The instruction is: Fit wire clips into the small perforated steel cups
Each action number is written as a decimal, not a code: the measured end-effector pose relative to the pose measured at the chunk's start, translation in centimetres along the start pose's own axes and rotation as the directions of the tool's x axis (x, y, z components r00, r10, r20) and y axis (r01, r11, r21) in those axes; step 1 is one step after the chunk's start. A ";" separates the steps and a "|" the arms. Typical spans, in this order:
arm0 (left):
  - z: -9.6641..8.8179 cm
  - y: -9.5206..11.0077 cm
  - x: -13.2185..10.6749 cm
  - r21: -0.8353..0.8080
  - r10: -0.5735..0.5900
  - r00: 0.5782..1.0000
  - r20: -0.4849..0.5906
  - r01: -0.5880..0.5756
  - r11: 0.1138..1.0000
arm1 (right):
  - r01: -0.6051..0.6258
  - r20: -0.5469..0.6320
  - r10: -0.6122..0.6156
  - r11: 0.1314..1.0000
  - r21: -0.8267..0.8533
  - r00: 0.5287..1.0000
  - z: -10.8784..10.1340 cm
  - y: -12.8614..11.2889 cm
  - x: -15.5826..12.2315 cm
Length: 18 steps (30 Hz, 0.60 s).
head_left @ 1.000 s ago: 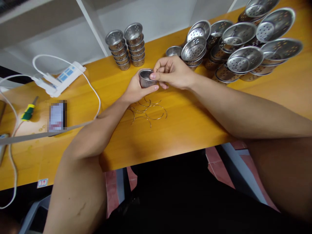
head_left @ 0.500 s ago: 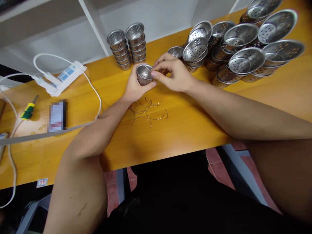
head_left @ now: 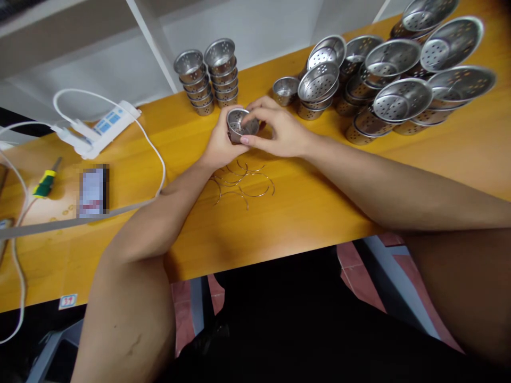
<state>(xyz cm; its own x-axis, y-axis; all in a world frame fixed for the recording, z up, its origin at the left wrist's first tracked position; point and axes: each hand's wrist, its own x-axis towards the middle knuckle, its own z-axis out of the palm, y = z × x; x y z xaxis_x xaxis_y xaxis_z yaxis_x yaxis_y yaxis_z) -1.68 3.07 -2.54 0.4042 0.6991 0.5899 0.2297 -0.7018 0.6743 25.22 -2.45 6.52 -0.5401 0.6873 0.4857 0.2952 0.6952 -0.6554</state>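
A small perforated metal cup is held just above the yellow table. My left hand cups it from the left and below, fingers wrapped round its wall. My right hand closes over its right rim, thumb and fingers pinched on the cup's edge; whether a wire is between them I cannot make out. Several thin curved wire pieces lie on the table right below both hands.
Two stacks of small perforated cups stand behind the hands. One lone cup sits to the right. A big heap of wider perforated bowls fills the far right. A white power strip, cable, screwdriver and phone lie left.
The cup has turned from lying sideways to mouth up. My right hand has shifted round its rim and now lies lower over the right side. My left hand stays under it.
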 end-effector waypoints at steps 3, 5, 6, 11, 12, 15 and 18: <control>0.2 -0.4 -0.1 0.017 0.022 1.000 0.021 -0.022 1.000 | 0.042 0.002 -0.042 0.999 -0.025 0.999 -0.6 0.3 0.3; 0.4 -0.6 -0.1 0.025 0.066 0.997 0.037 -0.067 0.997 | 0.104 0.057 -0.101 0.993 -0.064 0.993 -1.3 0.2 0.6; 0.5 -0.6 -0.1 0.027 0.088 0.995 0.046 -0.089 0.996 | 0.123 0.091 -0.115 0.988 -0.091 0.989 -1.8 0.1 0.7; 0.5 0.7 -0.4 0.026 -0.006 0.998 0.058 0.005 1.000 | 0.105 0.107 -0.072 0.934 -0.342 0.992 -6.8 -2.1 2.2; 0.4 0.8 -0.4 0.018 -0.039 0.998 0.053 0.038 0.999 | 0.084 0.097 -0.047 0.905 -0.418 0.994 -8.1 -2.7 3.0; 0.2 0.2 -0.5 0.000 -0.053 0.998 0.015 0.053 0.999 | -0.127 0.023 0.181 0.768 -0.627 0.983 -11.7 -3.4 6.3; 0.1 -1.0 -0.6 0.016 -0.035 0.999 0.000 0.035 0.999 | -0.240 -0.032 0.362 0.544 -0.804 0.931 -13.7 -2.0 10.7</control>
<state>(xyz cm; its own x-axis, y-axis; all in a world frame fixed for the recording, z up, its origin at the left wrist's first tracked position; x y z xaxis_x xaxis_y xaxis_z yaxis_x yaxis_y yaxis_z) -2.03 3.32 -3.61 0.3957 0.7229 0.5663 0.2573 -0.6793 0.6873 29.68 6.42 20.95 -0.3707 0.8989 0.2336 0.9237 0.3831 -0.0083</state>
